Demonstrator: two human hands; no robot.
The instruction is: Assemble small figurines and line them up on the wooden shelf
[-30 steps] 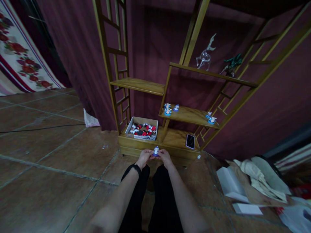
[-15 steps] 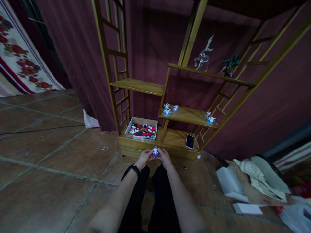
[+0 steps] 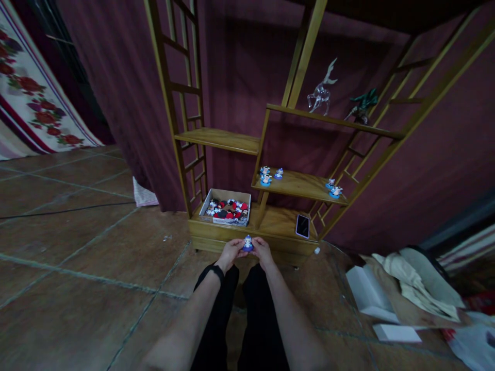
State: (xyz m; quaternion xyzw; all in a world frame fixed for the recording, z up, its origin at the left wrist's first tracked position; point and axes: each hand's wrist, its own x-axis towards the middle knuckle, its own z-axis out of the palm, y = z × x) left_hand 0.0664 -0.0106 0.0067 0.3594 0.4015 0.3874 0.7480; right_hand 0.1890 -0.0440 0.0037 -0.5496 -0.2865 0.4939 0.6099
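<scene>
A small purple-and-white toy figurine (image 3: pixel 248 243) is held upright by its base between both hands, in front of the shelf's lower edge. My left hand (image 3: pixel 233 251) grips it from the left, and my right hand (image 3: pixel 261 249) from the right, fingers closed on the round purple base. Beyond the hands, a cardboard box (image 3: pixel 232 222) full of red, white and black figurines sits on the bottom shelf. On the shelf above stand a similar purple figurine (image 3: pixel 279 173), blue-based figurines (image 3: pixel 265 179) at the left end and another pair (image 3: pixel 335 192) at the right end.
A phone (image 3: pixel 302 226) lies on the bottom board of the wooden shelf unit (image 3: pixel 216 138). Higher up stand a clear glass horse (image 3: pixel 320 97) and a dark green ornament (image 3: pixel 362 105). White boxes (image 3: pixel 369 293) and cloth (image 3: pixel 413 283) lie on the floor at right.
The view has shifted very slightly. Both hands still hold the figurine in nearly the same spot, with no clear change in grip.
</scene>
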